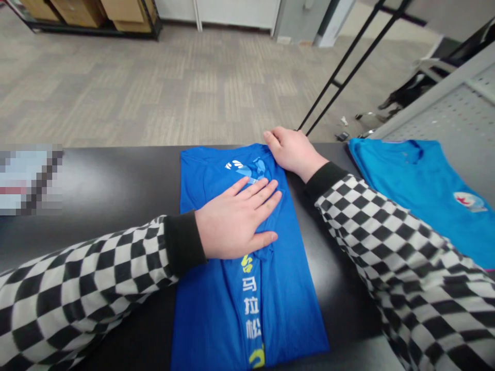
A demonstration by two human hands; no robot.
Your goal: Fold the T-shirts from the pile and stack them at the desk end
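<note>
A dark blue T-shirt (286, 304) lies folded lengthwise on the black table, with white and yellow lettering running down its middle and a white and light blue print near the top. My left hand (243, 219) rests flat across its upper part, fingers spread, covering some of the print and lettering. At the shirt's far right corner, my right hand (296, 152) is closed with curled fingers, gripping the fabric at the edge. Part of that grip is hidden behind the hand.
To the right lies a lighter blue T-shirt stack (417, 185) beside a grey perforated panel (444, 113). A blurred-out item (27, 180) sits at the left of the black table (116, 185). Beyond are a black metal frame (340, 77), carpet, and cardboard boxes (81, 13) on a rack.
</note>
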